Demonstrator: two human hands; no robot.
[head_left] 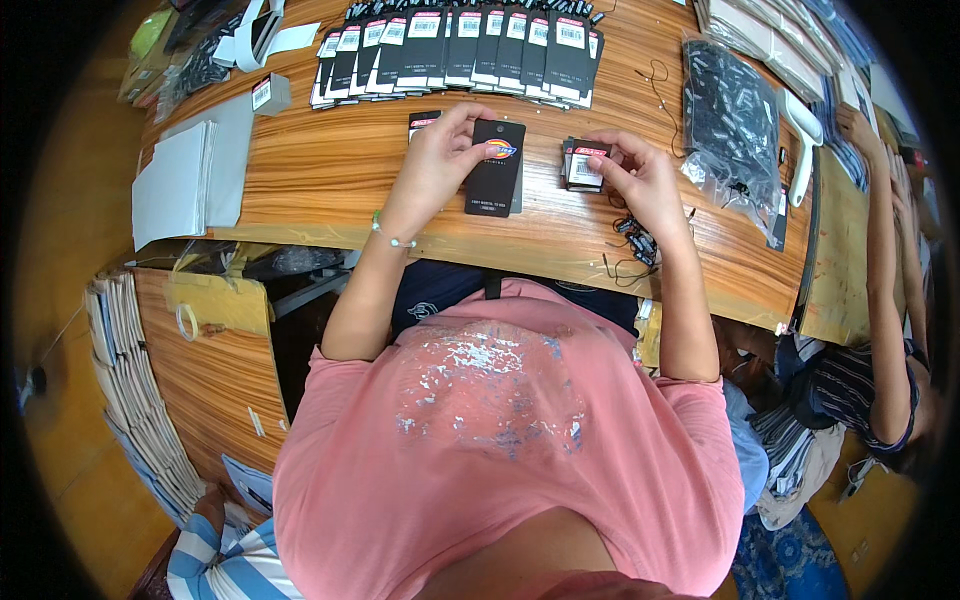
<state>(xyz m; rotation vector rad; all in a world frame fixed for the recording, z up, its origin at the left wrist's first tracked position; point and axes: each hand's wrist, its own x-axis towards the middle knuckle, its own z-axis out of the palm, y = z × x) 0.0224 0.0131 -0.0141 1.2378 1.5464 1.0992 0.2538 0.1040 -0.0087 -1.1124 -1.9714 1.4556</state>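
Note:
My left hand (pixel 436 172) is closed on a black hang tag (pixel 492 190) with a coloured emblem, its thumb on the tag's face and its fingers behind. The tag stands over the near part of the wooden table, and a second dark tag edge shows behind it. Part of another tag with a red strip (pixel 424 119) peeks out behind this hand. To the right, my right hand (pixel 648 178) pinches a small stack of barcode labels (pixel 585 168) with red and white faces and dark edges. Just below that hand lies a small heap of black strings (pixel 636 241).
Overlapping rows of black tags with barcode labels (pixel 468 50) lie at the back. A clear bag of black string fasteners (pixel 730 120) and a white handled tool (pixel 803 150) sit right. White sheets (pixel 172 190) and a small grey box (pixel 270 95) lie left. Another person's arm (pixel 882 250) reaches in far right.

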